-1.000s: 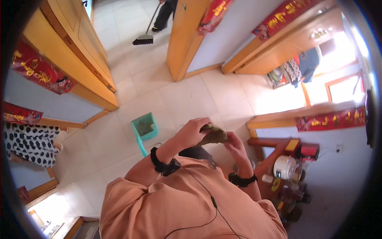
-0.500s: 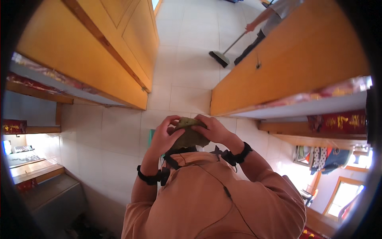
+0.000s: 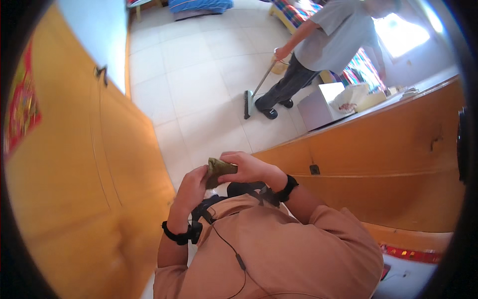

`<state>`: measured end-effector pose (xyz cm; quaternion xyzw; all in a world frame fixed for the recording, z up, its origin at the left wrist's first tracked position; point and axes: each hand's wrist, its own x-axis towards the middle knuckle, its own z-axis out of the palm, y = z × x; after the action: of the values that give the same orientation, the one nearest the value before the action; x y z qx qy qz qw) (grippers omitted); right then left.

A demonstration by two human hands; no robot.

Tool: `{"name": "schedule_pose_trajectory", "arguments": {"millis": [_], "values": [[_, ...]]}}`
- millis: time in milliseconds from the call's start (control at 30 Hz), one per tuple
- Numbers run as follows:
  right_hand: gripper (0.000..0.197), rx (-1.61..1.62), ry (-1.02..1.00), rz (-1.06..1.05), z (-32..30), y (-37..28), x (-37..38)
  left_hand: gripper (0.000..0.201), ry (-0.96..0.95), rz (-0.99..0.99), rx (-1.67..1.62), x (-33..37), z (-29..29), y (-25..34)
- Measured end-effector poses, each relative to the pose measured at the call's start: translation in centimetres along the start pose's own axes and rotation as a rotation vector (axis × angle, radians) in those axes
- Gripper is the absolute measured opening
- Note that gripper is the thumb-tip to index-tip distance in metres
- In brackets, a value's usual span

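our grip is closed on what may be a folded green cloth (image 3: 217, 170), left hand (image 3: 191, 187) at one side, right hand (image 3: 252, 167) at the other. we have it lifted in front of our shirt (image 3: 294, 244), not yet set down.

Olive-green cloth (image 3: 217, 171), folded, held between left grip (image 3: 191, 187) and right grip (image 3: 249, 168).

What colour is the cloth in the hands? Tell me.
The cloth is olive green; head view.
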<state>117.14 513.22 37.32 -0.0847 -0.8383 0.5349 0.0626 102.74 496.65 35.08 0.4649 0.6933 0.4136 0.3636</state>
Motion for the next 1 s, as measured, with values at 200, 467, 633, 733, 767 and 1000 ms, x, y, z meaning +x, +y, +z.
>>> {"name": "schedule_pose_trajectory", "arguments": {"millis": [200, 467, 633, 733, 767, 1000], "values": [[0.033, 0.108, 0.070, 0.188, -7.1, 5.2, 10.0, 0.022, -0.218, 0.302, 0.027, 15.9, -6.7, -0.4], [0.028, 0.193, 0.111, 0.281, -21.2, 13.5, 25.8, 0.017, 0.058, -0.082, -0.152, 38.1, -15.0, -4.3], [0.037, 0.191, 0.249, 0.333, -32.0, 14.4, 37.5, 0.061, -0.062, -0.031, -0.337, 53.0, -22.2, -4.8], [0.037, 0.299, 0.223, 0.211, -35.3, 14.9, 43.1, 0.083, -0.308, 0.076, -0.691, 60.7, -22.6, -5.1], [0.036, 0.283, 0.277, 0.147, -36.8, 15.0, 44.6, 0.098, -0.336, 0.025, -0.582, 63.6, -23.0, -6.0], [0.033, 0.340, 0.663, 0.483, -45.1, 25.5, 49.0, 0.039, -0.544, -0.199, -0.677, 84.6, -20.7, -5.5]]}}
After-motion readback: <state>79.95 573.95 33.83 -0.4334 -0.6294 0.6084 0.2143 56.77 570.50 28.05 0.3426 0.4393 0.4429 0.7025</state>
